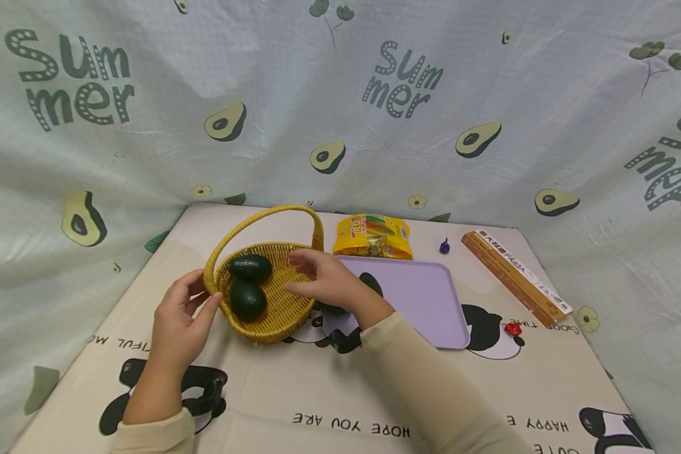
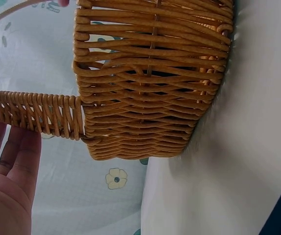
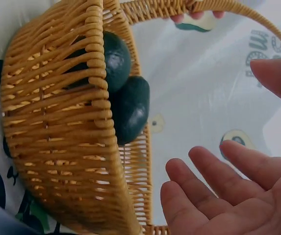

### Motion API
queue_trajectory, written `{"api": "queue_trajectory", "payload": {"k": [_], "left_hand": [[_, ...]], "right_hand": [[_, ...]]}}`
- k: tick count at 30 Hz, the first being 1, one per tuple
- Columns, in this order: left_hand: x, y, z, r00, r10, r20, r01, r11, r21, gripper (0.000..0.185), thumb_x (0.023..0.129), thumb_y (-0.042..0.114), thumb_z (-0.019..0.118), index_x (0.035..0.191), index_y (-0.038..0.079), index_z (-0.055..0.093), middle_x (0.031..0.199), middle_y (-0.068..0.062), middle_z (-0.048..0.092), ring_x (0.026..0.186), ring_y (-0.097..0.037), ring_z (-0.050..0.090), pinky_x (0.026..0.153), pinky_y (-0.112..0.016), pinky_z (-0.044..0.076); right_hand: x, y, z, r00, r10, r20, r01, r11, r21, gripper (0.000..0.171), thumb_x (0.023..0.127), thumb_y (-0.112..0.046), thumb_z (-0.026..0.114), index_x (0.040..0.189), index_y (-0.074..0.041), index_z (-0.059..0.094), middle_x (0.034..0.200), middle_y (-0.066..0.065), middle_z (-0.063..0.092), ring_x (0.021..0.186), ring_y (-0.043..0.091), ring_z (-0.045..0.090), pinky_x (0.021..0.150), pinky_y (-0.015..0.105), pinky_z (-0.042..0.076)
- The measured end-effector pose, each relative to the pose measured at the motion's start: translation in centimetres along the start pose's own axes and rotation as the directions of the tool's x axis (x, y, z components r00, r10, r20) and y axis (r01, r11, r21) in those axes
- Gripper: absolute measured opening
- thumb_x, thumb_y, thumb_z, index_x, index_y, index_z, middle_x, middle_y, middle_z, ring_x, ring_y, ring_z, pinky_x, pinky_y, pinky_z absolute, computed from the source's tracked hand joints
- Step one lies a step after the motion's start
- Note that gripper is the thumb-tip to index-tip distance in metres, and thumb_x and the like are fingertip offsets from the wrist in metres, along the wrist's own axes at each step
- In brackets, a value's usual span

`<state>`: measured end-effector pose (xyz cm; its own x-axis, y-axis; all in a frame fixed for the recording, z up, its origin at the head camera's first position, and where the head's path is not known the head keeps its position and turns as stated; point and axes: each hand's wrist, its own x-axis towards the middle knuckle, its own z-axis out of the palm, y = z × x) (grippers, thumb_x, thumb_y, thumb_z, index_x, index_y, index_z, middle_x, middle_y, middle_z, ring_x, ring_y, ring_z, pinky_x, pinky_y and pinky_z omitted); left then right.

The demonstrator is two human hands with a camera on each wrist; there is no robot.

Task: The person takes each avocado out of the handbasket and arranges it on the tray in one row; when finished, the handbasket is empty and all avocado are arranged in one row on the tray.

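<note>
Two dark green avocados (image 1: 250,269) lie in the left part of a yellow-brown wicker basket (image 1: 286,315). My left hand (image 1: 181,315) holds the lower left end of the basket's handle (image 2: 37,112), fingers on one side and thumb on the other. Over the basket's right side hovers my right hand (image 1: 331,282), with nothing in its grasp. Its fingers (image 3: 211,176) are spread and slightly bent, apart from the avocados. Behind the right wrist, another dark green avocado (image 1: 371,284) shows on a light purple tray (image 1: 422,302), partly hidden by the arm.
A yellow snack bag (image 1: 372,236) lies behind the tray. Farther right are a small purple wrapped candy (image 1: 444,246), a long brown-and-white box (image 1: 516,275) and a small red wrapped candy (image 1: 512,329). A printed curtain (image 1: 340,94) hangs around the table's back and sides.
</note>
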<state>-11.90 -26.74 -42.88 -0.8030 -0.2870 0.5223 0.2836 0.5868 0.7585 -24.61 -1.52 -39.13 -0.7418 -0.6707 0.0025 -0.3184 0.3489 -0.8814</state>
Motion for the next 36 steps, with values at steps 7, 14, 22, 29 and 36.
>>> {"api": "queue_trajectory", "payload": {"k": [7,14,22,29,36], "left_hand": [[0.0,-0.1,-0.2,1.000,-0.009,-0.008,0.009,1.000,0.014,0.049,0.091,-0.006,0.072,0.137,0.000,0.056,0.123,-0.012,0.061,0.111,0.009,0.054,0.098,-0.005,0.047],[0.0,0.1,-0.3,1.000,0.000,-0.001,0.000,1.000,0.003,0.050,0.090,-0.007,0.073,0.137,-0.001,0.056,0.123,-0.013,0.062,0.112,0.009,0.054,0.098,-0.004,0.047],[0.0,0.3,-0.3,1.000,-0.009,0.021,0.008,0.999,0.037,0.051,0.090,-0.005,0.074,0.138,0.000,0.055,0.124,-0.013,0.061,0.112,0.011,0.053,0.098,-0.003,0.046],[0.0,0.3,-0.4,0.999,-0.018,0.028,0.017,0.998,0.053,0.051,0.091,-0.003,0.074,0.138,0.002,0.055,0.125,-0.011,0.061,0.112,0.011,0.052,0.098,-0.003,0.045],[-0.1,0.1,-0.3,0.999,-0.007,0.034,0.006,0.999,0.041,0.051,0.091,-0.003,0.074,0.138,0.001,0.055,0.125,-0.011,0.061,0.112,0.009,0.054,0.098,-0.004,0.046]], "right_hand": [[1.6,-0.1,1.1,0.999,-0.005,0.053,0.004,1.000,0.010,0.064,0.091,-0.032,0.078,0.147,-0.011,0.054,0.147,0.010,0.058,0.132,0.023,0.058,0.114,0.036,0.050],[2.8,-0.4,2.0,0.994,0.020,0.103,-0.017,0.999,-0.030,0.068,0.090,-0.035,0.078,0.149,-0.010,0.052,0.147,0.010,0.058,0.133,0.021,0.057,0.113,0.034,0.050],[3.9,-0.8,3.2,0.987,0.064,0.150,-0.046,0.991,-0.125,0.065,0.090,-0.040,0.078,0.146,-0.014,0.056,0.139,0.011,0.063,0.123,0.017,0.060,0.107,0.035,0.054],[4.8,-1.5,3.9,0.972,0.118,0.204,-0.081,0.980,-0.180,0.068,0.088,-0.043,0.079,0.146,-0.017,0.055,0.139,0.009,0.063,0.124,0.018,0.061,0.105,0.036,0.055],[5.9,-1.7,4.1,0.959,0.152,0.239,-0.090,0.964,-0.250,0.067,0.088,-0.042,0.079,0.146,-0.017,0.056,0.143,0.005,0.059,0.121,0.015,0.061,0.104,0.033,0.055]]}}
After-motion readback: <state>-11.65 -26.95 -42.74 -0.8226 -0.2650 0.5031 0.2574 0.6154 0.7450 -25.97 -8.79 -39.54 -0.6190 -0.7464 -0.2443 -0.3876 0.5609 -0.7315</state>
